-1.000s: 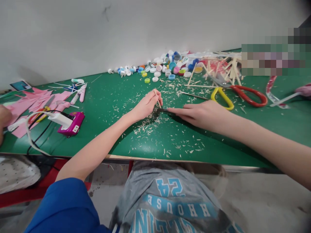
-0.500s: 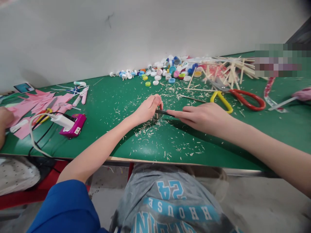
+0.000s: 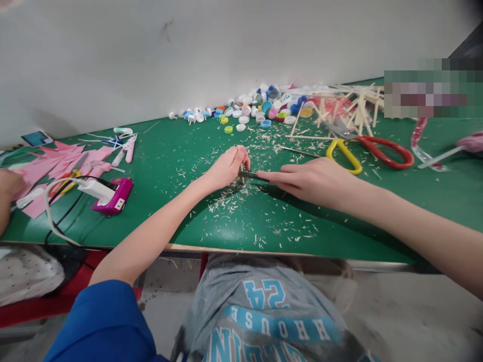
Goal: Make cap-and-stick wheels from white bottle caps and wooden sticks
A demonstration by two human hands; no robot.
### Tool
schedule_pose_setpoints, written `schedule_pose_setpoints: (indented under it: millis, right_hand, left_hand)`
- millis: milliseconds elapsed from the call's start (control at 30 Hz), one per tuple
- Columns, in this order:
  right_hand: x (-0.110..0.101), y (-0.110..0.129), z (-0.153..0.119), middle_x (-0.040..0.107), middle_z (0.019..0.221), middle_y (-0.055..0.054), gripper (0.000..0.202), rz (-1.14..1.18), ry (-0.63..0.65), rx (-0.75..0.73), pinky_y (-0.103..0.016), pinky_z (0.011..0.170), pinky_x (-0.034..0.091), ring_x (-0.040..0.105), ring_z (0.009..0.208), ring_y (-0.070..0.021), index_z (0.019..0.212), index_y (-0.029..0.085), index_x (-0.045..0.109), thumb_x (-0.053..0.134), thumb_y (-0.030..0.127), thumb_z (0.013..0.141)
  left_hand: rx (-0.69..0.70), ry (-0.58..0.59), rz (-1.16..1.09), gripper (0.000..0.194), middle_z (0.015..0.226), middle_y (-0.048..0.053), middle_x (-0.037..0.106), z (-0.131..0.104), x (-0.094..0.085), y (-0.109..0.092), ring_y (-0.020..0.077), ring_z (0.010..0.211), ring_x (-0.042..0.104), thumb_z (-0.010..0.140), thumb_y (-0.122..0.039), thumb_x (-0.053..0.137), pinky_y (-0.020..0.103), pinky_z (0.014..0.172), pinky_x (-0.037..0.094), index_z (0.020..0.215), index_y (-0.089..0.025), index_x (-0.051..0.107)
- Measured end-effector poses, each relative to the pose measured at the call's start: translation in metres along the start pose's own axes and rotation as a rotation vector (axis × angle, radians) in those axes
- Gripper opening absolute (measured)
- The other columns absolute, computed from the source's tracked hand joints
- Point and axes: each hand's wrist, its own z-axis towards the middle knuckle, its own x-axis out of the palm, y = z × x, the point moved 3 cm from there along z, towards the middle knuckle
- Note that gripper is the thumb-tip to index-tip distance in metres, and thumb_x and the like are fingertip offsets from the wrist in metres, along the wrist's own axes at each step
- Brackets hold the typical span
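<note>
"What is the left hand (image 3: 227,167) hiding?"
"It is covering most of a thin pale stick (image 3: 243,180)."
"And the dark tool (image 3: 254,175)?"
"The right hand (image 3: 319,182) is concealing its near end."
"Anything around the tabletop (image 3: 158,156)?"
"Blurred squares (image 3: 426,95) are masking its back right corner. The view's left edge is cutting off another person's hand (image 3: 10,185), its right edge a pink bundle (image 3: 474,142). The small screen (image 3: 36,138) is showing nothing readable."
</note>
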Motion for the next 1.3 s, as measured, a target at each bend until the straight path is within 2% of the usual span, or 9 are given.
schedule_pose_setpoints:
  millis: [233,400,533,667,800,933,1133,1300]
  right_hand:
    - [0.002,0.002,-0.002,0.069,0.082,0.002,0.045,0.081,0.037,-0.019,-0.027,0.05,0.017,0.04,0.054,-0.0084,0.147,0.04,0.057,0.035,0.04,0.108]
    - [-0.002,-0.001,0.0,0.067,0.078,0.002,0.045,0.017,-0.011,0.064,-0.028,0.051,0.018,0.037,0.053,-0.0093,0.144,0.04,0.059,0.032,0.04,0.108]
    - [-0.001,0.0,0.001,0.07,0.085,0.003,0.044,0.077,0.034,-0.003,-0.027,0.05,0.018,0.041,0.055,-0.0084,0.144,0.041,0.059,0.035,0.04,0.108]
    - [-0.004,-0.003,0.001,0.067,0.077,0.001,0.047,0.023,-0.017,0.041,-0.028,0.05,0.016,0.036,0.053,-0.009,0.145,0.039,0.059,0.03,0.041,0.108]
    - [-0.004,0.001,0.0,0.068,0.081,0.001,0.047,0.01,0.025,-0.048,-0.028,0.05,0.015,0.037,0.054,-0.0096,0.146,0.038,0.058,0.03,0.04,0.108]
    - [-0.006,-0.001,0.001,0.067,0.077,0.002,0.046,-0.041,-0.021,0.015,-0.028,0.051,0.016,0.035,0.053,-0.0093,0.146,0.041,0.058,0.031,0.039,0.108]
    - [-0.009,-0.005,0.003,0.068,0.077,0.003,0.044,-0.068,-0.081,0.014,-0.027,0.051,0.017,0.039,0.054,-0.0088,0.146,0.041,0.057,0.035,0.038,0.108]
    - [-0.006,-0.004,0.003,0.07,0.08,0.002,0.045,0.037,-0.052,0.052,-0.026,0.051,0.021,0.039,0.054,-0.0091,0.147,0.039,0.057,0.035,0.037,0.108]
  left_hand:
    - [0.009,0.003,0.039,0.057,0.09,0.007,0.068,0.0,-0.001,-0.001,0.0181,0.089,0.059,0.107,-0.054,0.012,0.036,0.095,0.047,0.082,-0.022,0.051]
    - [0.01,0.007,0.061,0.062,0.088,0.007,0.066,0.0,-0.001,-0.003,0.0182,0.086,0.059,0.106,-0.058,0.011,0.037,0.092,0.049,0.08,-0.022,0.055]
    - [0.014,-0.002,0.072,0.063,0.09,0.007,0.066,-0.001,-0.002,-0.004,0.0181,0.091,0.06,0.106,-0.058,0.011,0.037,0.096,0.048,0.081,-0.021,0.056]
    - [0.008,0.002,0.087,0.064,0.088,0.006,0.065,-0.002,-0.002,-0.005,0.0183,0.088,0.059,0.105,-0.06,0.01,0.037,0.093,0.049,0.081,-0.022,0.056]
    - [0.002,0.0,0.096,0.063,0.088,0.006,0.065,-0.002,-0.003,-0.006,0.0183,0.088,0.06,0.105,-0.059,0.009,0.037,0.094,0.049,0.079,-0.022,0.053]
    - [-0.016,0.01,0.094,0.061,0.086,0.007,0.064,-0.001,-0.003,-0.006,0.0183,0.088,0.06,0.106,-0.059,0.01,0.036,0.093,0.049,0.078,-0.022,0.051]
    - [-0.023,0.013,0.123,0.057,0.09,0.007,0.064,0.0,-0.004,-0.004,0.019,0.091,0.06,0.107,-0.056,0.011,0.036,0.093,0.049,0.082,-0.022,0.049]
    - [-0.005,0.015,0.136,0.06,0.09,0.008,0.064,0.0,-0.004,-0.003,0.0198,0.092,0.06,0.104,-0.062,0.009,0.037,0.093,0.049,0.083,-0.023,0.048]
